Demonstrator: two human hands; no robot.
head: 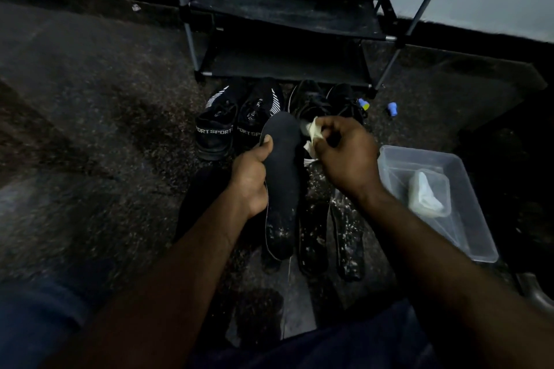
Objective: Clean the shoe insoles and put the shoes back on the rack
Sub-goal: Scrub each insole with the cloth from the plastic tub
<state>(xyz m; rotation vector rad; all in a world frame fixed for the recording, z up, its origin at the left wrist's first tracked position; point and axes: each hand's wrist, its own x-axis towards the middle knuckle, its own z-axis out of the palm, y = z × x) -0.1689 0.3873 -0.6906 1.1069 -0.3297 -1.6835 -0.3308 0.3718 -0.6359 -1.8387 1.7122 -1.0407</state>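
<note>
Your left hand (250, 183) curls round the dark insole (283, 165), thumb pressed on its top face, holding it up in front of the shoes (215, 132). Your right hand (344, 153) pinches a pale cloth (314, 132) at the insole's toe. The clear tub (467, 163) on your right holds a whitish wad (425, 198).

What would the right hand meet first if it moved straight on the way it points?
Probably the toe end of the dark grey foam insole gripped by the left hand; depth unclear.
</note>
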